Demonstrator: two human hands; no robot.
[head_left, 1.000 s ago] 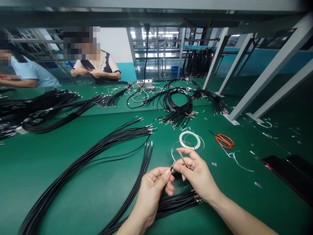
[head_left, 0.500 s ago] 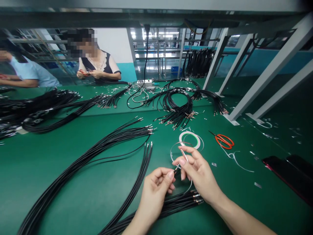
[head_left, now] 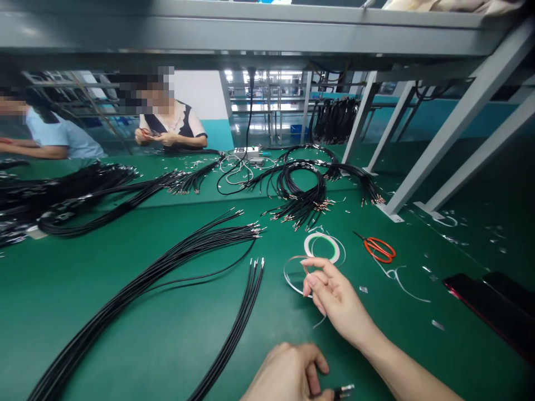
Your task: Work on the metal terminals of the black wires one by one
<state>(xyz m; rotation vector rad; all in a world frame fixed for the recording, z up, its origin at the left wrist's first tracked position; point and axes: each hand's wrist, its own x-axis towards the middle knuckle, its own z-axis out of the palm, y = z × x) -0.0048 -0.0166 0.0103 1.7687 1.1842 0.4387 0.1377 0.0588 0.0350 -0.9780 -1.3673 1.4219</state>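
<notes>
My right hand point(head_left: 332, 292) is raised above the green table, pinching a thin white strip of tape point(head_left: 292, 285) that loops out to the left of the fingers. Just beyond it lies a roll of white tape point(head_left: 308, 245) with a green inner ring. At the bottom edge, my left hand point(head_left: 290, 370) is curled over a bundle of black cables, whose metal-tipped ends point(head_left: 345, 391) stick out past the fingers; the rest of that bundle is hidden. Left of this hand, a small group of black cables point(head_left: 236, 328) and a larger bundle point(head_left: 137, 275) lie on the table.
Orange-handled scissors point(head_left: 379, 250) lie right of the tape roll. Coiled black cables point(head_left: 305, 186) and a power strip point(head_left: 246, 152) are farther back. Grey metal legs point(head_left: 434, 139) rise at right, near a dark red-edged object point(head_left: 487, 312). Two people sit across the table.
My left hand has left the cable end by my right hand and moved down towards me, the cable bundle's ends shifting the same way. My right hand keeps the strip; the view has tilted up slightly.
</notes>
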